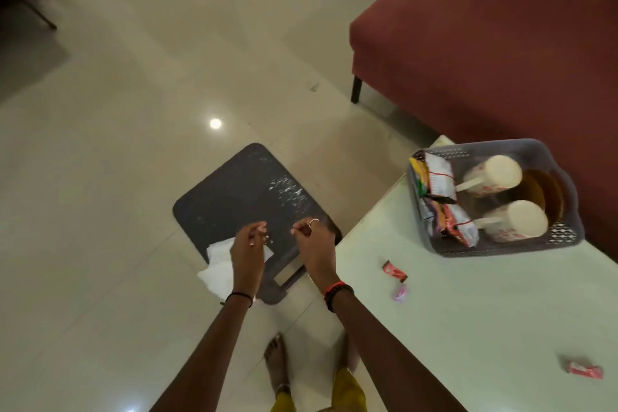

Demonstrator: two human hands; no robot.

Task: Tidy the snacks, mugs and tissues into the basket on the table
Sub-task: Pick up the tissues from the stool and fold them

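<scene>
Two mugs (495, 177) fill the basket (565, 237) on a pale table (468, 311); glossy tiled floor (133, 144).

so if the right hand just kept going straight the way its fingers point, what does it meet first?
Probably the dark grey lid lying on the floor: the right hand points forward and down over its near corner. Depth is unclear from this single view, but nothing else shows in that line.

The left hand (248, 244) pinches white crumpled tissue paper (219, 273), which hangs below and left of its curled fingers. The right hand (314, 237), loosely closed, is just beside it over a dark grey flat tray (240, 191). Right of both hands, a grey perforated plastic basket (565, 237) on the pale green table (485, 311) contains two cream mugs (495, 174) and snack packets (438, 177).
</scene>
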